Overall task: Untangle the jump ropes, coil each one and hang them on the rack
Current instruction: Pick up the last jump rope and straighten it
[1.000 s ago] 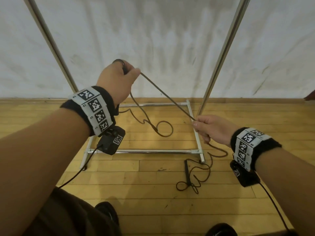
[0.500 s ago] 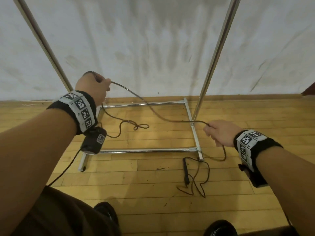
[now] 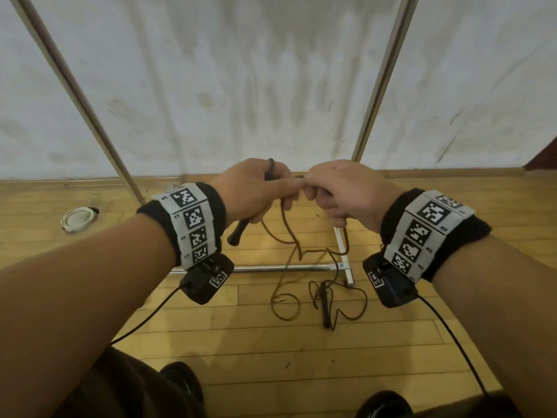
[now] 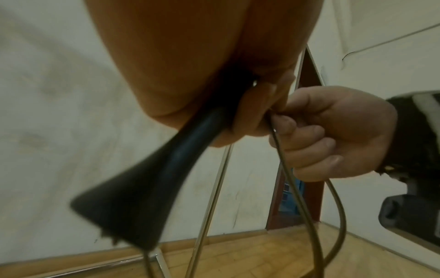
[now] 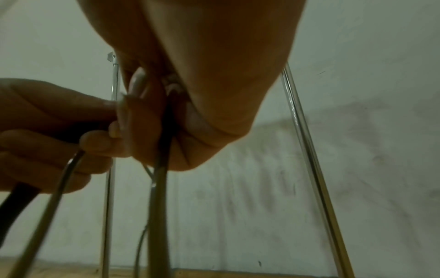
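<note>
Both hands are meeting in front of the rack, holding one jump rope between them.

The left fingers point(image 4: 247, 116) are curling round a black handle point(image 3: 241, 232), its flared end sticking out below the left hand point(image 3: 256, 188); the right fingers point(image 4: 309, 144) are curling round and pinching the thin cord point(image 3: 289, 233) just beside the left thumb, so the right hand point(image 3: 340, 191) is touching the left. From both hands the cord is hanging in loose loops down to the wooden floor point(image 3: 241, 342), where the second handle point(image 3: 325, 309) is lying among tangled cord near the front corner of the rack point(image 3: 387, 67) base. The rack's two metal posts are rising on either side of the hands, before a white wall point(image 3: 226, 79).
</note>
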`<act>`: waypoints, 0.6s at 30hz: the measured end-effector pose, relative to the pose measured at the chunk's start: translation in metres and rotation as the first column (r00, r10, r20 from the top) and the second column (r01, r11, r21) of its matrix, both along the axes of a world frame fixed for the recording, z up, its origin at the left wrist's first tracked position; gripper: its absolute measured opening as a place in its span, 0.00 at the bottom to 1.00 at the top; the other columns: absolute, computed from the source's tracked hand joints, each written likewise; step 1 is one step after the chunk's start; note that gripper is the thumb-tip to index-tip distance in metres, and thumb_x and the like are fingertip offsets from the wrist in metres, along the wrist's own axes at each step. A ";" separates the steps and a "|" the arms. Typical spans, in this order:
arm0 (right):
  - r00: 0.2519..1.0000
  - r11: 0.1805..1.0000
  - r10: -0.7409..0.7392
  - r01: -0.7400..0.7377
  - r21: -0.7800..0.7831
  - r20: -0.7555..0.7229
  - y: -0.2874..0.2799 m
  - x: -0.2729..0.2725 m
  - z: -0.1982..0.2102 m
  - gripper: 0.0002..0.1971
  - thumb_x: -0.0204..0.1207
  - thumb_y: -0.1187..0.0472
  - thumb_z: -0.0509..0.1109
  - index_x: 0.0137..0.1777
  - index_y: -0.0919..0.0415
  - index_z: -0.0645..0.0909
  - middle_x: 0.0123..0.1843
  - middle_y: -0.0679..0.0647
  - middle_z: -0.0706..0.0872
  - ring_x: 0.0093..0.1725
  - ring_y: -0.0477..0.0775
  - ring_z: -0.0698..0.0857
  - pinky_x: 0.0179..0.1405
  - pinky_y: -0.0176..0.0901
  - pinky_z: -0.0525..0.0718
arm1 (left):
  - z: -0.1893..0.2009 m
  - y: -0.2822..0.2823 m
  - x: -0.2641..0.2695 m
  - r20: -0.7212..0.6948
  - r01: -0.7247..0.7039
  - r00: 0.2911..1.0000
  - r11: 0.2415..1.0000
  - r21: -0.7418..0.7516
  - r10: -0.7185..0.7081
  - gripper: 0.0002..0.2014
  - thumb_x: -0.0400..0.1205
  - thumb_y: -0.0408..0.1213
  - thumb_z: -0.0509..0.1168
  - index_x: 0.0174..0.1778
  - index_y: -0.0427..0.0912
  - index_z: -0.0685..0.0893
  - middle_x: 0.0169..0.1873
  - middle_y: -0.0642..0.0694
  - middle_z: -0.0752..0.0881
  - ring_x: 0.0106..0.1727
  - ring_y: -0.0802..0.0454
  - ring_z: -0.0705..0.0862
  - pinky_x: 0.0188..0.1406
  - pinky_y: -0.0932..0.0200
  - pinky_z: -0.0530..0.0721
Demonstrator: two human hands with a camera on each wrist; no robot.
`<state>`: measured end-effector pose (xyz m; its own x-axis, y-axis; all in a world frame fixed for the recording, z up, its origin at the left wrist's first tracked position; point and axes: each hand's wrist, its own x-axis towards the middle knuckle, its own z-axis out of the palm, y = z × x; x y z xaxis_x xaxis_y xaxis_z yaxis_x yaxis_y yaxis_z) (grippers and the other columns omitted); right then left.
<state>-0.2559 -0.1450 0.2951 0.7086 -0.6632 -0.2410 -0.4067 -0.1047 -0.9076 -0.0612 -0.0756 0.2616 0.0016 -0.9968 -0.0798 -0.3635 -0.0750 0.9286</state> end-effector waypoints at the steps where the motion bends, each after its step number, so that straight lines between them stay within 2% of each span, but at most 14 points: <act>1: 1.000 1.000 0.009 -0.009 0.001 0.012 0.001 0.000 0.002 0.13 0.87 0.58 0.61 0.41 0.60 0.79 0.24 0.49 0.69 0.23 0.49 0.65 0.22 0.43 0.69 | 0.001 -0.002 0.001 -0.037 -0.018 0.999 1.000 -0.012 0.018 0.18 0.73 0.64 0.73 0.35 0.52 0.89 0.28 0.48 0.85 0.20 0.54 0.72 0.19 0.60 0.71; 4: 1.000 1.000 0.013 -0.013 -0.001 0.019 0.002 -0.004 0.000 0.14 0.89 0.57 0.59 0.42 0.60 0.77 0.25 0.49 0.68 0.23 0.49 0.65 0.22 0.43 0.69 | 0.008 -0.007 0.016 -0.145 -0.184 0.974 0.981 -0.063 0.174 0.14 0.77 0.58 0.74 0.31 0.55 0.88 0.27 0.52 0.80 0.20 0.56 0.70 0.18 0.62 0.69; 7: 1.000 0.999 -0.001 0.001 -0.036 -0.007 -0.005 -0.013 -0.014 0.17 0.92 0.54 0.56 0.44 0.61 0.77 0.27 0.50 0.68 0.25 0.49 0.66 0.24 0.43 0.71 | 0.020 -0.009 0.043 -0.273 -0.400 0.894 0.908 -0.126 0.356 0.13 0.80 0.52 0.74 0.31 0.53 0.87 0.29 0.51 0.80 0.20 0.56 0.68 0.18 0.62 0.69; 10: 0.999 0.997 0.018 -0.021 -0.078 -0.043 -0.015 -0.023 -0.033 0.18 0.93 0.52 0.55 0.46 0.63 0.77 0.27 0.50 0.69 0.24 0.49 0.67 0.24 0.44 0.74 | 0.027 -0.006 0.062 -0.317 -0.551 0.814 0.821 -0.153 0.487 0.15 0.80 0.49 0.74 0.27 0.53 0.86 0.30 0.50 0.80 0.20 0.55 0.68 0.18 0.60 0.67; 13: 0.974 0.988 0.032 -0.064 -0.139 -0.224 -0.023 -0.038 -0.057 0.20 0.91 0.46 0.56 0.43 0.58 0.77 0.27 0.47 0.72 0.26 0.49 0.71 0.30 0.50 0.79 | 0.030 -0.003 0.078 -0.359 -0.680 0.713 0.720 -0.140 0.603 0.19 0.82 0.47 0.72 0.23 0.54 0.86 0.29 0.51 0.81 0.21 0.56 0.68 0.19 0.59 0.67; 16: 0.909 0.965 -0.013 -0.098 -0.243 -0.416 -0.030 -0.056 -0.080 0.23 0.90 0.40 0.54 0.42 0.55 0.79 0.27 0.44 0.75 0.26 0.48 0.75 0.38 0.53 0.87 | 0.027 0.000 0.088 -0.267 -0.737 0.670 0.664 -0.125 0.693 0.17 0.83 0.47 0.71 0.26 0.52 0.84 0.31 0.50 0.81 0.22 0.55 0.70 0.23 0.57 0.70; 18: 0.837 0.952 -0.055 -0.120 -0.282 -0.544 -0.035 -0.069 -0.093 0.25 0.90 0.38 0.52 0.43 0.55 0.80 0.30 0.46 0.78 0.29 0.49 0.78 0.40 0.52 0.88 | 0.024 0.002 0.095 -0.221 -0.780 0.622 0.618 -0.096 0.751 0.16 0.85 0.46 0.70 0.30 0.51 0.83 0.32 0.49 0.83 0.23 0.53 0.72 0.26 0.56 0.72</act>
